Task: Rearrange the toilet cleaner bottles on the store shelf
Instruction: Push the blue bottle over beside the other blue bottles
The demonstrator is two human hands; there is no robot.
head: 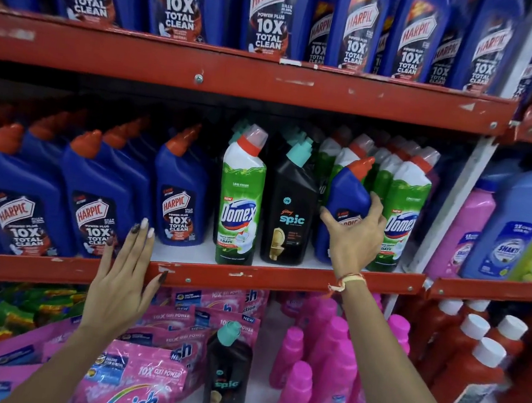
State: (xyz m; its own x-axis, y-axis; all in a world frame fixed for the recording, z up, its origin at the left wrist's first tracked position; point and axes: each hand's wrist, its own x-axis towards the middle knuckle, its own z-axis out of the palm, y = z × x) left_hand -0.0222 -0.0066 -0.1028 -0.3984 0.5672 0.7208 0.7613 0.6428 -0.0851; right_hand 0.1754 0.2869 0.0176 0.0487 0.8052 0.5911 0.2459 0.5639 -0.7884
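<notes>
Right hand (355,236) grips blue Harpic bottle (346,194), seemingly among Domex bottles (403,217); left hand (123,279) open, empty.

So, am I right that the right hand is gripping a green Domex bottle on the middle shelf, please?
Not quite: the head view shows the right hand gripping a blue Harpic bottle, standing among the green Domex bottles on the middle shelf.

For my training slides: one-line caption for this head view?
Right hand grips a stray blue Harpic bottle among green Domex bottles; left hand rests open on the shelf edge.
</notes>
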